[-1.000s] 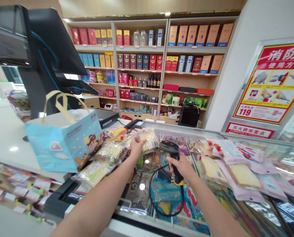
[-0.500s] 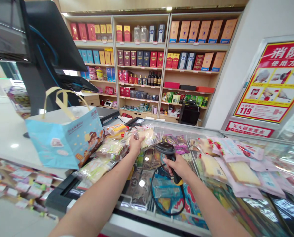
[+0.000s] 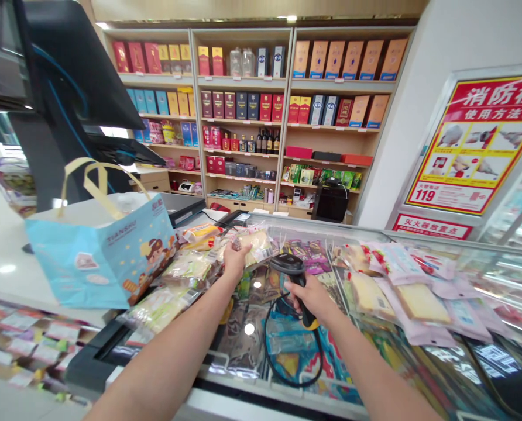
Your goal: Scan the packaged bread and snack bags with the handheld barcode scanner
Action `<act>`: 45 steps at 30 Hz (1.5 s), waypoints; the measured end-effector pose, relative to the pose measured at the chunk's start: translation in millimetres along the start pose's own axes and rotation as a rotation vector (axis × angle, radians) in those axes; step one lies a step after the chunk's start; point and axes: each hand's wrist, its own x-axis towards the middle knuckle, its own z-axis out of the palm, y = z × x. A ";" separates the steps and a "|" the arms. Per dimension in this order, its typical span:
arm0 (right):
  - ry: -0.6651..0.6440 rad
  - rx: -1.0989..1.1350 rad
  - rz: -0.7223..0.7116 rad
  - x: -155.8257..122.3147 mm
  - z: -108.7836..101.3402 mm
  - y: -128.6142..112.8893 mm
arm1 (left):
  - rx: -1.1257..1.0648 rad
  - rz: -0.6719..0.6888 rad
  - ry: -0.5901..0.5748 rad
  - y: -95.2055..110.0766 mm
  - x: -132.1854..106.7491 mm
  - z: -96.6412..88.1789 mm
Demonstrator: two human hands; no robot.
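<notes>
My left hand (image 3: 234, 261) grips a clear-wrapped snack packet (image 3: 253, 244) and holds it up above the glass freezer lid (image 3: 247, 327). My right hand (image 3: 310, 297) is closed around the yellow-and-black handle of a barcode scanner (image 3: 289, 268), whose head points toward the packet from close by. The scanner's black cable (image 3: 273, 345) loops down over the glass. More wrapped packets (image 3: 191, 266) lie in a pile just left of my left hand.
A light blue paper gift bag (image 3: 100, 257) with yellow handles stands on the white counter (image 3: 6, 257) at left, under a black register screen (image 3: 68, 76). Pink-wrapped bread packets (image 3: 419, 298) cover the glass at right. Shelves of boxed goods (image 3: 261, 111) fill the back wall.
Both hands, the packet and the scanner have stayed together with only a slight shift left in the picture as my head moved. The grips are unchanged.
</notes>
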 end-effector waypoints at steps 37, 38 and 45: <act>0.780 0.437 -0.267 -106.0 -249.3 -38.4 | 0.908 0.441 -0.867 19.0 -218.3 364.4; 0.780 0.438 -0.268 -105.6 -249.1 -37.4 | 0.932 0.452 -0.904 19.0 -218.1 364.8; 0.725 0.411 -0.237 -97.7 -235.2 -32.9 | 0.875 0.379 -0.799 31.6 -204.1 346.5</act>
